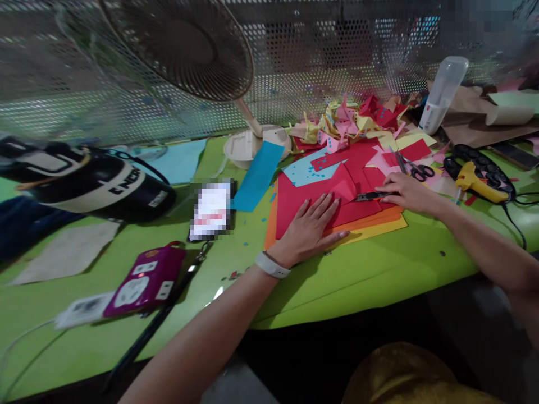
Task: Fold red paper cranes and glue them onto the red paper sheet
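My left hand lies flat with its fingers stretched out on red paper, pressing its lower left part. In my right hand is a dark craft knife, its tip pointing left over the red paper. A folded red flap rises just above the knife tip. Orange and yellow sheets stick out from beneath the red one. Behind the flap rests a light blue piece of paper strewn with small blue bits. A pair of scissors sits just beyond my right hand.
A fan stands at the back, beside a blue paper strip. Folded paper shapes pile up behind the sheets. To the right lies a yellow glue gun. A black bottle, phone and purple power bank occupy the left.
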Demonstrator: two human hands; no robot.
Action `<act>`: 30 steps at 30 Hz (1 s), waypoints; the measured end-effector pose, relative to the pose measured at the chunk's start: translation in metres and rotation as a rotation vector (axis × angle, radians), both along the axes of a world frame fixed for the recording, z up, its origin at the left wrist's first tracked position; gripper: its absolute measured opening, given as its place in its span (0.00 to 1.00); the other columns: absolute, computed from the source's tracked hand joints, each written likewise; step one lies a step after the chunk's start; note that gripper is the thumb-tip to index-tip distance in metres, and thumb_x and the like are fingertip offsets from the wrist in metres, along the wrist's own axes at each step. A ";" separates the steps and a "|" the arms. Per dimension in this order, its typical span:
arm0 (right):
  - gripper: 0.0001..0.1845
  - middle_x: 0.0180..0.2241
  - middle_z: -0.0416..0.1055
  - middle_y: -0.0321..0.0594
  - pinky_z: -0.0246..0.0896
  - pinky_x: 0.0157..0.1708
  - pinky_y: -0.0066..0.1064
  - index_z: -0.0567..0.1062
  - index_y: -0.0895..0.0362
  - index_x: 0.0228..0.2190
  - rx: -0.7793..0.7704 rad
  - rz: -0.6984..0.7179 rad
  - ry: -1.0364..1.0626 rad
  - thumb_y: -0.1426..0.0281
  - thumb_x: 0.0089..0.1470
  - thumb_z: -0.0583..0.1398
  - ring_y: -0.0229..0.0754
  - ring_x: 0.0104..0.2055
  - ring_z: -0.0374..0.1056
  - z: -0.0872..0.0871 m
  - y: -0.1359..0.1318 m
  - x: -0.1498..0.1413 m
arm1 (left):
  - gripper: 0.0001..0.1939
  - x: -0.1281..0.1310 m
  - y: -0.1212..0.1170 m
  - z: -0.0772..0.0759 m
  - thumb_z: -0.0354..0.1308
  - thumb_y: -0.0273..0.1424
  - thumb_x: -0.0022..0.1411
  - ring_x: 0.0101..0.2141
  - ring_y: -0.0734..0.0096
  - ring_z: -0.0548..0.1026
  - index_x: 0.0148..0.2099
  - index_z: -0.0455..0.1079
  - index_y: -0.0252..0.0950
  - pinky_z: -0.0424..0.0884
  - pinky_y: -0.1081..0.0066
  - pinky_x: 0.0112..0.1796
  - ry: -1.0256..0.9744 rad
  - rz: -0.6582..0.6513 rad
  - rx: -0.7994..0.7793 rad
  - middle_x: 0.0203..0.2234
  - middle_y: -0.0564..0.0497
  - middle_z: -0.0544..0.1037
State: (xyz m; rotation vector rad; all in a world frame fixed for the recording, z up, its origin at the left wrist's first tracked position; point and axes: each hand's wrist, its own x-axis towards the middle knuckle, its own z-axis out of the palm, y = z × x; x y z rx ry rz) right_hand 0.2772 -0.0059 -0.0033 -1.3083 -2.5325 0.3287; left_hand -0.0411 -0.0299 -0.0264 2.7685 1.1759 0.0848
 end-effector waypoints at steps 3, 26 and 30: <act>0.17 0.44 0.71 0.48 0.61 0.49 0.42 0.79 0.54 0.50 -0.001 0.005 0.002 0.66 0.62 0.59 0.50 0.46 0.65 0.001 0.000 -0.002 | 0.45 0.000 0.000 0.000 0.35 0.60 0.67 0.71 0.57 0.42 0.75 0.40 0.37 0.39 0.51 0.68 0.006 0.005 -0.005 0.73 0.43 0.44; 0.16 0.43 0.71 0.49 0.62 0.48 0.42 0.79 0.54 0.50 0.009 0.012 0.002 0.67 0.62 0.58 0.49 0.45 0.65 0.007 -0.008 -0.011 | 0.45 0.002 0.001 0.000 0.33 0.60 0.67 0.71 0.59 0.41 0.75 0.40 0.38 0.37 0.53 0.68 -0.021 0.002 -0.015 0.73 0.44 0.44; 0.17 0.43 0.71 0.49 0.62 0.48 0.43 0.79 0.54 0.50 0.032 0.007 -0.013 0.66 0.62 0.58 0.50 0.46 0.65 0.006 -0.004 -0.008 | 0.44 0.007 0.002 0.005 0.32 0.60 0.68 0.71 0.60 0.39 0.75 0.40 0.37 0.37 0.54 0.68 -0.045 -0.028 -0.027 0.73 0.44 0.41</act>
